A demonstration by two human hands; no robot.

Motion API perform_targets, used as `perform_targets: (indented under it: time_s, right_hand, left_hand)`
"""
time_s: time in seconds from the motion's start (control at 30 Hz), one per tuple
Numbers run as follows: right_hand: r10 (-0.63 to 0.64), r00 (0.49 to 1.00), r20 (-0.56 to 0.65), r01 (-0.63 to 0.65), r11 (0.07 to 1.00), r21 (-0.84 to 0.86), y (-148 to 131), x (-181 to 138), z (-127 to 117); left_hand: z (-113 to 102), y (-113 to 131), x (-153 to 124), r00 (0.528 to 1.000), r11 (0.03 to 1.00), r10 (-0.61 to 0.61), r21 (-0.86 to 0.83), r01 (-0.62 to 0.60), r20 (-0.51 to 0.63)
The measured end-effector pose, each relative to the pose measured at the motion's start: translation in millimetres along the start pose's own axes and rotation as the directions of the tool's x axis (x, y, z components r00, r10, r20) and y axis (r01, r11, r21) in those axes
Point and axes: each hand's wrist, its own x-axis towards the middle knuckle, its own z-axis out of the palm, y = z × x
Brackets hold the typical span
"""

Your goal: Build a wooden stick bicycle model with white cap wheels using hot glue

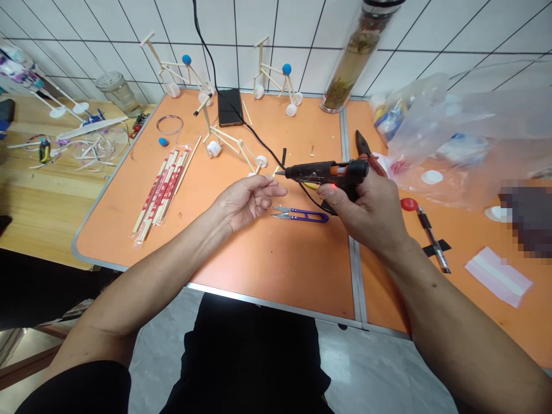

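My right hand (375, 210) grips a black hot glue gun (317, 171), its nozzle pointing left. A pinch of my left hand (248, 201) holds a short wooden stick piece (276, 171), its upper end close to the nozzle; whether they touch I cannot tell. Just beyond my left fingers stands a small stick tricycle model (235, 144) with white wheels. Below the glue gun lie purple-handled thread snips (310, 216). Red-handled pliers (371, 154) are partly hidden behind my right hand.
Two stick tricycles with blue balls (186, 60) (287, 69) stand along the wall. Wrapped chopsticks (160, 192) lie left, a phone (230, 107) behind. A tall bottle (351, 63), plastic bags (470, 126) and a pen (433, 241) are right. The glue gun's cord (259, 138) crosses the table.
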Motion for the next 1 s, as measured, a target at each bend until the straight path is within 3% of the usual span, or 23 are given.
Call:
perform_targets:
  time_s: [1.0]
  right_hand:
    - [0.030,1.000,-0.008,-0.030,0.999,-0.034,-8.3,2.0,-2.4]
  left_hand:
    - [-0.9,-0.5,-0.5,1.000,1.000,0.011,0.009,-0.011,0.010]
